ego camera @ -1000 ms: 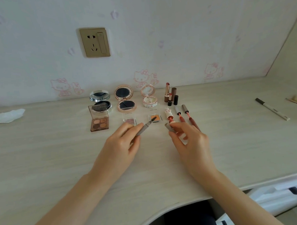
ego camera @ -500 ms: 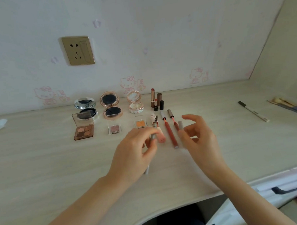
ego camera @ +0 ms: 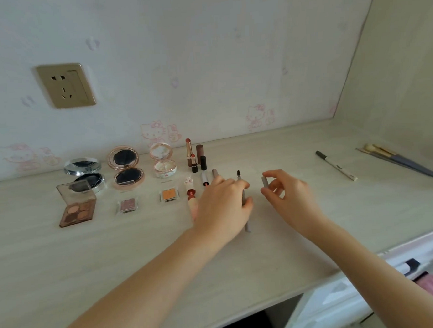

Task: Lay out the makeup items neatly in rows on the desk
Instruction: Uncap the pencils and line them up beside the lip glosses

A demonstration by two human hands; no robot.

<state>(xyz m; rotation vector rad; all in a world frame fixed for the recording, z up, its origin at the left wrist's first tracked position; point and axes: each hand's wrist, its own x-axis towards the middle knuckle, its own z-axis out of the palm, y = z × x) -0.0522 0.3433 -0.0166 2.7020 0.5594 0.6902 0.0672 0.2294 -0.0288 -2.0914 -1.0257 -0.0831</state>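
Makeup stands in rows on the pale desk (ego camera: pixel 115 255). At the back are three open round compacts (ego camera: pixel 126 167) and upright lipsticks (ego camera: pixel 195 156). In front lie an eyeshadow palette (ego camera: pixel 77 210), two small single shadows (ego camera: pixel 169 194), a pink figurine lipstick (ego camera: pixel 191 194) and lip gloss wands (ego camera: pixel 205 179). My left hand (ego camera: pixel 222 205) is shut on a thin grey brow pencil (ego camera: pixel 245 212) with a brush tip, holding it down to the desk right of the wands. My right hand (ego camera: pixel 288 195) pinches a small grey cap (ego camera: pixel 264 181) just beside it.
A white pen-like liner (ego camera: pixel 336 165) lies apart at the right. Makeup brushes (ego camera: pixel 396 161) lie near the right wall corner. A wall socket (ego camera: pixel 65 85) is on the back wall. The desk's curved front edge runs below my arms, with a drawer handle (ego camera: pixel 411 264) at lower right.
My left hand carried the brow pencil rightwards past the lip gloss wands and lowered it to the desk. My right hand moved right with the cap. The camera swung right.
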